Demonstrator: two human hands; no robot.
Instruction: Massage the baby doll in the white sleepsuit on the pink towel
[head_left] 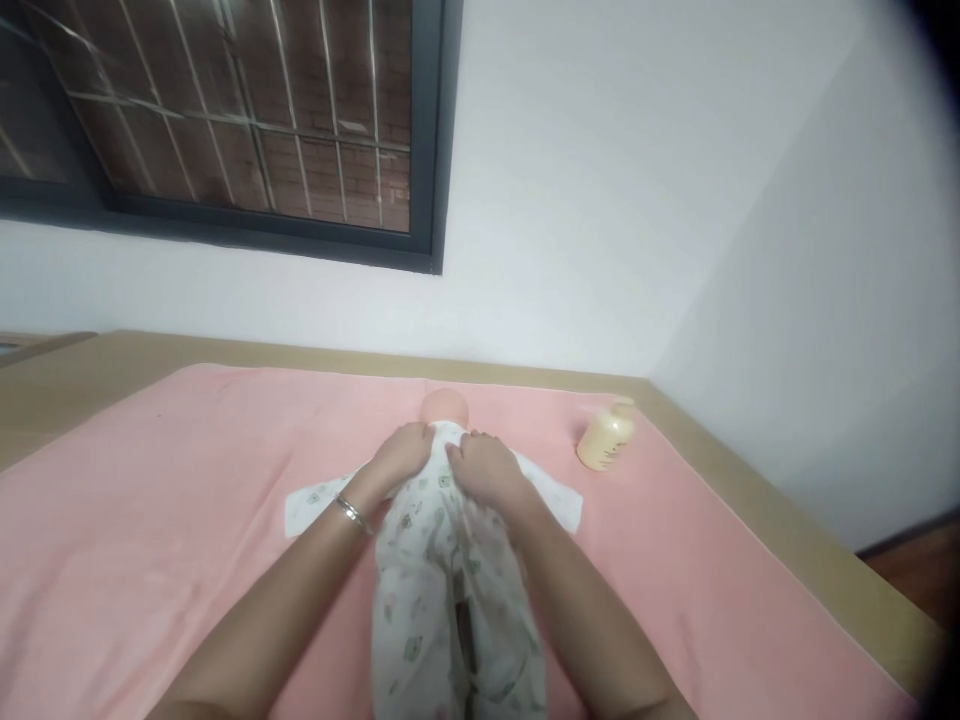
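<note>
A baby doll (447,406) lies on its back on a pink cloth (180,500), head toward the wall, dressed in a white printed romper (439,575). My left hand (405,455) and my right hand (484,465) both rest on the doll's chest just below its neck. Their fingers are curled and pinch the romper's fabric at the collar. A thin bangle (352,514) sits on my left wrist. The doll's sleeves spread out to either side under my arms.
A pale yellow lotion bottle (606,436) lies on the pink cloth to the right of the doll. The cloth covers a wooden platform (795,545) set in a white-walled corner. A dark-framed barred window (247,130) is up at the left.
</note>
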